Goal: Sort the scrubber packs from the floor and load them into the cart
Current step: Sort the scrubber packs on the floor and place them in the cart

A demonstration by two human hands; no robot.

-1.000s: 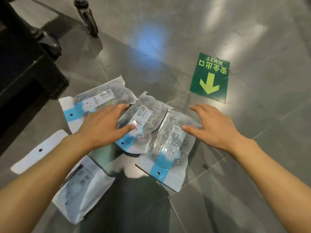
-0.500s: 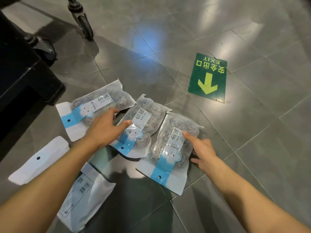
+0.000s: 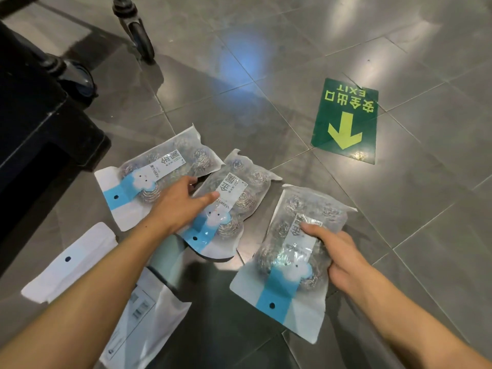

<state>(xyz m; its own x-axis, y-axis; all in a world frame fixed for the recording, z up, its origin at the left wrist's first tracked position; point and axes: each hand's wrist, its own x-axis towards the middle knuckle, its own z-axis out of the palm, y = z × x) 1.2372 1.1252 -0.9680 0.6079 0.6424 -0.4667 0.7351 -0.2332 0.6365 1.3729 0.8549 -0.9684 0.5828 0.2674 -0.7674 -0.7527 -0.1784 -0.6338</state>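
Grey polished floor tiles (image 3: 292, 43) fill the head view, glossy with a pale blue glare up at twelve o'clock, and a green exit sign (image 3: 346, 121) is stuck flat to the floor at about two o'clock, its yellow arrow pointing toward the person. Over at ten and eleven o'clock sits the dark cart (image 3: 40, 123), with a caster wheel (image 3: 142, 39) showing near the top edge.

Down to the action, still in the head view. Three clear scrubber packs lie face up in a loose fan across the middle. The right pack (image 3: 292, 249) is at about five o'clock from centre, and the right hand (image 3: 338, 259) has it: thumb pressed on top of the white label, the other fingers tucked at the pack's right edge, so that is a grasp. The pack sits directly to the left of that hand, at its nine o'clock.

The left hand (image 3: 181, 201) is on the middle pack (image 3: 229, 203), thumb laid across the label, fingers curled over the pack's upper left edge. A pinch on it. That pack runs off to the hand's three o'clock. The left pack (image 3: 157, 177) lies just beside the hand at its eleven o'clock, its edge slipping under the fingers.

Two more packs lie white back up at seven and eight o'clock: one flat white pack (image 3: 69, 262) to the left of the forearm, one barcode pack (image 3: 143, 323) partly under it.
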